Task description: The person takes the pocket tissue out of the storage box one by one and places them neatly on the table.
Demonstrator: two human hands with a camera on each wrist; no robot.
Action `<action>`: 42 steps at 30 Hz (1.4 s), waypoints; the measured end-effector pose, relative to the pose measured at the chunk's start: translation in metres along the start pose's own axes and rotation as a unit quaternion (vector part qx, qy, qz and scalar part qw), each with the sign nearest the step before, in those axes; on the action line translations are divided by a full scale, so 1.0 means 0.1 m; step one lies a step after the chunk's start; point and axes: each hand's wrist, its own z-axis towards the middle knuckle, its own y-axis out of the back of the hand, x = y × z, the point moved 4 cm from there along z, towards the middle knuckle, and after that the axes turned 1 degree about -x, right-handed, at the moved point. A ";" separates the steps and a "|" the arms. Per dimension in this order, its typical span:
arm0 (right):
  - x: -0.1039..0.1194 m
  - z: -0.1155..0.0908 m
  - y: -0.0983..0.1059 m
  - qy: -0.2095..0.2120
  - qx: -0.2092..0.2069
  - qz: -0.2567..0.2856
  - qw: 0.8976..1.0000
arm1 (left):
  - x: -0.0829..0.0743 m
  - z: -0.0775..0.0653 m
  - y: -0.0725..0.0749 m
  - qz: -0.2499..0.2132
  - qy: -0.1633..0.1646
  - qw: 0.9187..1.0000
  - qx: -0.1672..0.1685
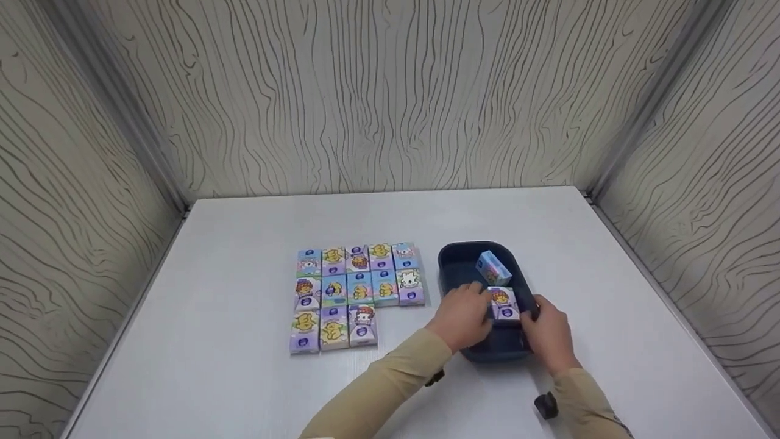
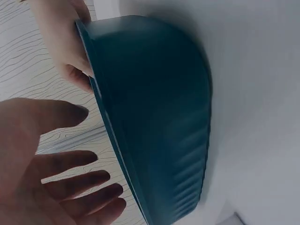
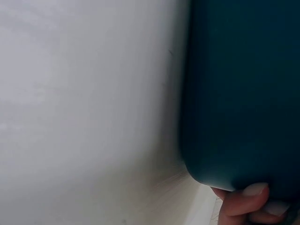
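A dark teal basin [image 1: 495, 350] stands on the table, with a blue box [image 1: 493, 268] tilted inside it toward the far end. Near the basin's middle is a small white-and-purple box [image 1: 503, 303] with a cartoon print. My left hand [image 1: 464, 317] reaches over the basin's left side beside that box. In the left wrist view, the left hand [image 2: 61, 173] has loosely spread fingers and nothing visible in them. My right hand [image 1: 548, 332] grips the basin's right rim. Its fingertips [image 3: 255, 190] press the outer wall in the right wrist view; its thumb's contact with the box is unclear.
Left of the basin, several small cartoon-printed boxes [image 1: 359, 286] lie side by side in three rows, the nearest row shorter. Under them is a white table [image 1: 244, 274]. Wood-grain panels [image 1: 390, 97] enclose the back and sides.
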 end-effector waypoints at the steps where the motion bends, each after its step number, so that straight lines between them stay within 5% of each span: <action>1: 0.00 0.00 0.00 0.001 -0.002 -0.002 1.000 | -0.05 0.04 -0.02 0.005 -0.011 1.000 0.004; 7: -0.01 0.00 -0.02 0.015 -0.022 -0.013 1.000 | -0.30 0.16 -0.11 0.072 -0.055 0.996 0.024; 13: 0.01 -0.03 -0.04 0.021 -0.023 -0.007 1.000 | -0.35 0.19 -0.29 0.122 -0.033 0.990 0.061; 17: 0.01 -0.03 -0.04 0.019 -0.018 0.000 1.000 | -0.34 0.14 -0.38 0.115 -0.011 0.989 0.095; 26: 0.02 0.00 0.00 0.019 -0.018 -0.010 1.000 | -0.29 0.12 -0.43 0.084 0.007 0.991 0.101; 33: 0.02 -0.03 0.00 0.022 -0.019 -0.009 1.000 | -0.28 0.17 -0.51 0.105 -0.006 0.992 0.063; 39: 0.01 -0.02 0.03 0.025 -0.023 -0.017 0.999 | -0.32 0.18 -0.49 0.180 -0.014 0.983 0.027; 42: 0.01 0.00 0.03 0.023 -0.022 -0.016 0.999 | -0.30 0.19 -0.48 0.181 -0.009 0.983 0.015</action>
